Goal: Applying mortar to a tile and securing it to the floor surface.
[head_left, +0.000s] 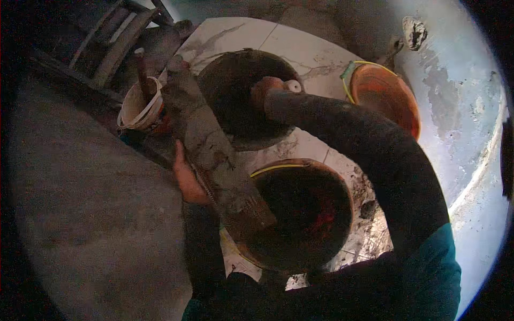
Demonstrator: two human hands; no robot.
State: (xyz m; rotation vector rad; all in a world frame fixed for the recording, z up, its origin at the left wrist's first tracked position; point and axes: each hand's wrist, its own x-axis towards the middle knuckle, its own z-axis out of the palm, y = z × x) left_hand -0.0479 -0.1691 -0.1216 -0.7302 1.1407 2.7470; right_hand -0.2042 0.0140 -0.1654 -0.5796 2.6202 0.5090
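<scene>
Apparent scooping: left hand (190, 183) grips board (211, 152), fingers partly hidden; right hand (265, 91) closes round handle (293, 86) over tub (230, 96); steadiness needed next

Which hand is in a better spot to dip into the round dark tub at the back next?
Probably the right hand: it is over the dark tub, with what looks like a pale handle end beside it. The left hand is busy holding the long grey slab.

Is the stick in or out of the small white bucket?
In: the stick stands above the small white bucket, and its lower part passes inside the rim. Its bottom end is hidden.
</scene>
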